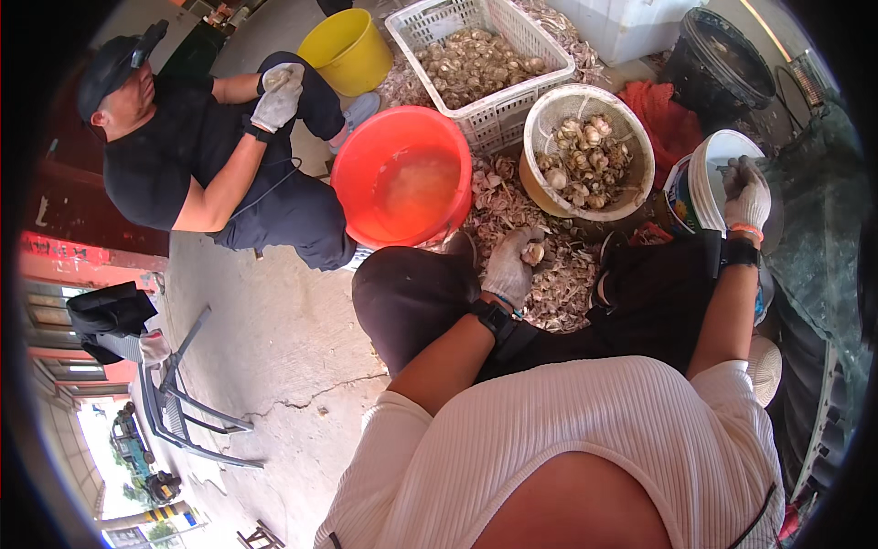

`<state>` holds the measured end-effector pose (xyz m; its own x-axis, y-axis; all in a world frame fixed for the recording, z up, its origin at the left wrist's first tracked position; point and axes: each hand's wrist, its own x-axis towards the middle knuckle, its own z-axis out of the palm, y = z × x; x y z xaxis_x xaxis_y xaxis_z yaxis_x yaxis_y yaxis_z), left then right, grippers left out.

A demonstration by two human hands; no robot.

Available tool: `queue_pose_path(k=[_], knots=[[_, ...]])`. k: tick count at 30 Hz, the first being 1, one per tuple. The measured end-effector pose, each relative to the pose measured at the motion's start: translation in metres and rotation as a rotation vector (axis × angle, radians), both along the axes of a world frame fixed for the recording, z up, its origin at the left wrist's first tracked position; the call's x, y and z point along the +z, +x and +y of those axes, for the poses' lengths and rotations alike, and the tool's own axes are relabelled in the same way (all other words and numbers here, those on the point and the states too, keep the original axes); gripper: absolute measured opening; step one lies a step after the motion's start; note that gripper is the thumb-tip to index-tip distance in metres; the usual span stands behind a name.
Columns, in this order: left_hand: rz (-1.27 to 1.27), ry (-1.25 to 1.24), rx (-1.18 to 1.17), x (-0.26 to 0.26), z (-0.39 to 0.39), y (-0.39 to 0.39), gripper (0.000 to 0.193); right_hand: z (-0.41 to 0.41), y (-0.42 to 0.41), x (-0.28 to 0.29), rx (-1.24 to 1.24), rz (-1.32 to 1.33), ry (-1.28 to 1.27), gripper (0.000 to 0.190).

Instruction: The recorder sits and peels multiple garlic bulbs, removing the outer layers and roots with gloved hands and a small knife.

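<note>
My left hand [509, 267], in a soiled knit glove, is closed around a garlic bulb [534, 253] between my knees. Below it, a thick layer of garlic skins [566, 291] covers the floor. At the right, my gloved right hand [748, 192] is over the rim of a white bucket [710, 171]. Its fingers are curled; whether anything small is in them cannot be made out. In front of me stands a round mesh basket [645, 180] set in a tub, with several garlic bulbs [583, 158] inside.
A red basin [353, 151] holds cloudy water. Behind are a white crate [480, 103] of garlic, a yellow bucket [336, 51] and a black bucket [713, 65]. A co-worker [226, 137] in gloves sits at the left. A chair [175, 398] stands on the concrete floor.
</note>
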<state>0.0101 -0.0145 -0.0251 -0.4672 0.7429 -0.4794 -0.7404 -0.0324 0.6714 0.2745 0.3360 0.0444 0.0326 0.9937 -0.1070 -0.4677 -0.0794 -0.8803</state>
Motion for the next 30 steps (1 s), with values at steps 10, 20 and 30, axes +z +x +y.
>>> queue_pose_path(k=[10, 20, 30], knots=[[0.057, 0.158, 0.047, 0.018, 0.002, 0.01, 0.032, -0.233, -0.154, 0.018, 1.077, -0.929, 0.727, 0.038], [0.607, -0.276, -0.213, 0.021, -0.003, -0.007, 0.03, -0.242, -0.163, -0.008, 1.022, -0.909, 0.692, 0.023], [0.838, -0.327, -0.177, 0.034, -0.006, -0.002, 0.027, -0.248, -0.167, -0.033, 0.993, -0.679, 0.506, 0.018]])
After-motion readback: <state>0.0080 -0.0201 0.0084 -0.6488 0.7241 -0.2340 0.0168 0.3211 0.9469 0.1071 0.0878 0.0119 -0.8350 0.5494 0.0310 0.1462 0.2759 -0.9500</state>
